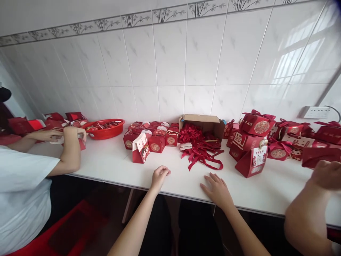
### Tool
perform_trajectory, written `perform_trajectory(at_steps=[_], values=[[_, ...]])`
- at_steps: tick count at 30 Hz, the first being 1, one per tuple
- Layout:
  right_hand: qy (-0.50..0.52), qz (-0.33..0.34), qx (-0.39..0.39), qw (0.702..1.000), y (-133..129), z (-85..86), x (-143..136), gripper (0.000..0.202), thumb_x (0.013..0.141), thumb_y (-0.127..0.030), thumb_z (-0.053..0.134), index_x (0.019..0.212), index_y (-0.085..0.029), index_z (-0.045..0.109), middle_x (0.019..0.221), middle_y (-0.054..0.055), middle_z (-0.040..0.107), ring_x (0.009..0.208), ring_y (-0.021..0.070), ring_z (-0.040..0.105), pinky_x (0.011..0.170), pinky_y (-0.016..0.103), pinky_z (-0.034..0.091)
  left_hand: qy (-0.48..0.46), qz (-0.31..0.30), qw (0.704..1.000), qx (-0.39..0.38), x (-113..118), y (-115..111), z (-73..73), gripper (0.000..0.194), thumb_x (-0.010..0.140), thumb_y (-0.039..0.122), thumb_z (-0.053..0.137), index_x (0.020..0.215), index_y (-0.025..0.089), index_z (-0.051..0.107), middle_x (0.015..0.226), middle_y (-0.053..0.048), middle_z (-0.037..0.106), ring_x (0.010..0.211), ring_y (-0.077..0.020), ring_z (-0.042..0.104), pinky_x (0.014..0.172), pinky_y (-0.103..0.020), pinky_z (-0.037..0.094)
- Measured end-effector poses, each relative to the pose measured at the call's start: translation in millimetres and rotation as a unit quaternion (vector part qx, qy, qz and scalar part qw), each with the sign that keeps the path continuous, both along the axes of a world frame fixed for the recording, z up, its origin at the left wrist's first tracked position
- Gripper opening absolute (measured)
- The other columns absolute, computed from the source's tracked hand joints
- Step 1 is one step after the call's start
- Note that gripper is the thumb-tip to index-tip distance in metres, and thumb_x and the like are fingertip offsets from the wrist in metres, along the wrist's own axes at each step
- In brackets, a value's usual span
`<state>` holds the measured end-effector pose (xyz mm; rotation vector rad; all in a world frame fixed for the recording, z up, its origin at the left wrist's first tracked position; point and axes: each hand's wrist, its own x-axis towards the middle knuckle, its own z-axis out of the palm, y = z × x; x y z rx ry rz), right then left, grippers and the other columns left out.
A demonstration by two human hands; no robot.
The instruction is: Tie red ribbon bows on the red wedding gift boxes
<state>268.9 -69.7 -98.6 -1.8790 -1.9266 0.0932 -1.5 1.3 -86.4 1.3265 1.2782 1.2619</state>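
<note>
My left hand (160, 176) rests over the table's front edge, its fingers curled together, with nothing showing in them. Flat on the white table (183, 181) lies my right hand (216, 188), fingers spread and holding nothing. Between and beyond my hands is a heap of red ribbons (195, 142), spilling from a cardboard box (204, 122) tipped on its side. A red and white gift box (141, 148) stands upright beyond my left hand, before several small red gift boxes (157, 141). Beyond my right hand, a tilted red gift box (252, 163) leans against stacked ones.
A red plastic basin (106, 131) of small wrapped pieces stands at the back left. A co-worker in a white shirt (23, 192) handles a box at left. Another person's arm (306, 209) reaches in at right, near more ribboned boxes (295, 138). A socket strip (315, 112) is on the wall.
</note>
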Motion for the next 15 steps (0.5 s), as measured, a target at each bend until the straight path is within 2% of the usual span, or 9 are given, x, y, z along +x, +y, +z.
perform_trajectory(at_steps=[5, 10, 15], values=[[-0.004, 0.015, 0.056, 0.998, 0.6, -9.9, -0.7, 0.046, 0.089, -0.045, 0.046, 0.119, -0.017, 0.064, 0.135, 0.013, 0.055, 0.131, 0.034, 0.043, 0.106, 0.052, 0.035, 0.003, -0.012, 1.0, 0.012, -2.1, -6.2, 6.5, 0.03, 0.09, 0.033, 0.056, 0.113, 0.015, 0.058, 0.11, -0.007, 0.062, 0.092, -0.0189, 0.063, 0.079, -0.039, 0.054], [0.02, 0.046, 0.111, 0.993, 1.8, -16.9, 0.9, 0.032, 0.089, -0.031, 0.048, 0.108, -0.017, 0.07, 0.121, 0.011, 0.065, 0.121, 0.0313, 0.054, 0.101, 0.047, 0.045, 0.019, -0.013, 0.999, 0.036, -3.9, -9.9, 12.4, 0.021, 0.085, 0.034, 0.056, 0.076, 0.015, 0.06, 0.073, -0.003, 0.065, 0.076, -0.0177, 0.064, 0.078, -0.035, 0.051], [0.074, 0.046, 0.111, 0.99, 0.5, -13.2, 1.3, 0.03, 0.087, -0.027, 0.049, 0.106, -0.02, 0.071, 0.121, 0.009, 0.066, 0.121, 0.0307, 0.055, 0.1, 0.048, 0.047, 0.073, -0.034, 0.996, 0.046, -2.5, -15.2, 17.1, 0.024, 0.078, 0.04, 0.057, 0.069, 0.018, 0.058, 0.066, -0.003, 0.064, 0.07, -0.0197, 0.062, 0.071, -0.031, 0.048]])
